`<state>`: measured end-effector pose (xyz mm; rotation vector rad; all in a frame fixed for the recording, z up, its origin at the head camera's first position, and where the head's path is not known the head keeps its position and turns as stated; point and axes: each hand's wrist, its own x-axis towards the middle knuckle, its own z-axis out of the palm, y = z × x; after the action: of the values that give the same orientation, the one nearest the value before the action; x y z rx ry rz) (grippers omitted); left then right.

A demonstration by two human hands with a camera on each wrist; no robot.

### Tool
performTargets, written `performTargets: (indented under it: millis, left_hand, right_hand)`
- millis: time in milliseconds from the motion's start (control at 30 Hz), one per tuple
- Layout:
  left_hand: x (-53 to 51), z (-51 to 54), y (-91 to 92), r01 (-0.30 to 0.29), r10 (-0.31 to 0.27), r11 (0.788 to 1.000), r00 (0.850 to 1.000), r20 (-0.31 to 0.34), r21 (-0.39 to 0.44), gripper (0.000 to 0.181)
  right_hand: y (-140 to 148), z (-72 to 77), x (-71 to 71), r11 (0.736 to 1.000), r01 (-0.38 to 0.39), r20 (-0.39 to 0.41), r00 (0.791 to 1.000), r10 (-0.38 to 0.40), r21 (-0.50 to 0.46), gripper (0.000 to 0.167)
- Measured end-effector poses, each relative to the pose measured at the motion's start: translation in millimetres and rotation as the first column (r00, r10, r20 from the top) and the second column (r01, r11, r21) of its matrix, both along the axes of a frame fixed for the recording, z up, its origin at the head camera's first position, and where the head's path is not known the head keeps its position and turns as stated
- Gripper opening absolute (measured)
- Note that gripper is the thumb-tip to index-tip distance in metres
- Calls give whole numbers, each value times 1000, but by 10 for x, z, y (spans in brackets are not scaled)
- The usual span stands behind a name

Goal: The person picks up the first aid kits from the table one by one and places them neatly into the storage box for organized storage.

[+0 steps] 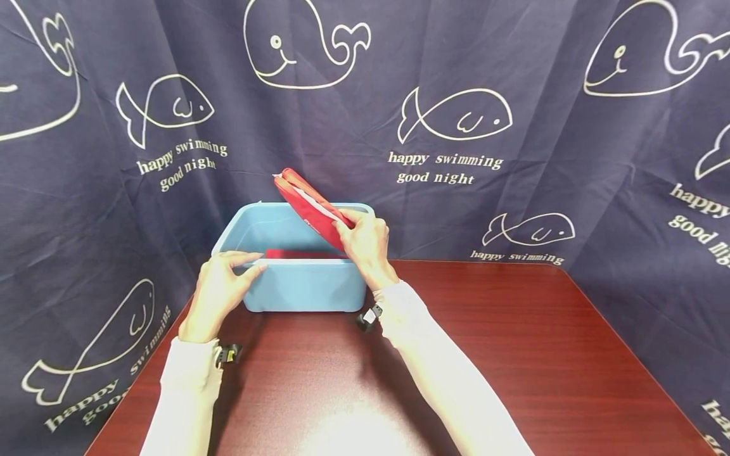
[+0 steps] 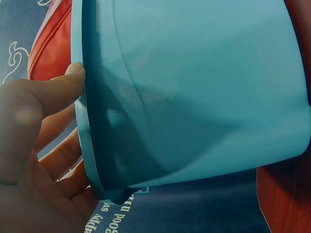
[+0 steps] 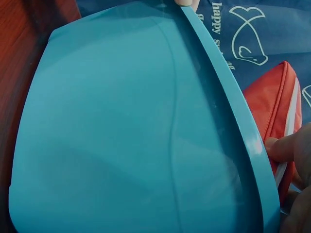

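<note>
A light blue plastic bin (image 1: 305, 288) stands on the table near its back. Over its right half, my right hand (image 1: 365, 240) pinches the lower end of a red zip pouch (image 1: 310, 206), which tilts up to the left with a pale strip along its edge. In the right wrist view, thumb and fingers meet on the pouch (image 3: 274, 104) just beyond the rim. My left hand (image 1: 222, 285) holds the bin's front left rim, thumb on the near side and fingers behind, as the left wrist view shows. Something flat and red (image 1: 302, 254) lies inside, mostly hidden by the front wall.
The reddish-brown wooden table (image 1: 485, 354) extends to the right and toward me. A dark blue curtain (image 1: 450, 209) with whale and fish drawings hangs close behind the bin and along both sides.
</note>
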<state>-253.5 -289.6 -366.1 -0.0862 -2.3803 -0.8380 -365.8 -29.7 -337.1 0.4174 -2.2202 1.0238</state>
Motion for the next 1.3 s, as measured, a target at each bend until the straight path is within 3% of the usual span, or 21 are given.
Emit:
performTargets:
  millis: [333, 500, 667, 1067, 1300]
  left_hand:
    - [-19, -12, 14, 2, -2, 1000, 1000, -9, -1, 27]
    - [-32, -21, 8, 4, -4, 1000, 1000, -9, -4, 28]
    - [-31, -32, -6, -2, 2, 1000, 1000, -1, -1, 29]
    - [-18, -21, -23, -4, 4, 1000, 1000, 7, 4, 30]
    - [-21, -35, -26, 16, -17, 1000, 1000, -24, -15, 28]
  right_hand:
    - [6, 11, 3, 1000, 16, 34, 999, -16, 12, 23]
    - [4, 67, 43, 997, -4, 109, 994, -4, 75, 34]
    - [17, 173, 114, 999, -8, 165, 986, 0, 52, 38]
    - [155, 390, 296, 995, -22, 170, 985, 5, 98, 41]
    - [416, 381, 370, 981, -29, 177, 984, -5, 193, 46]
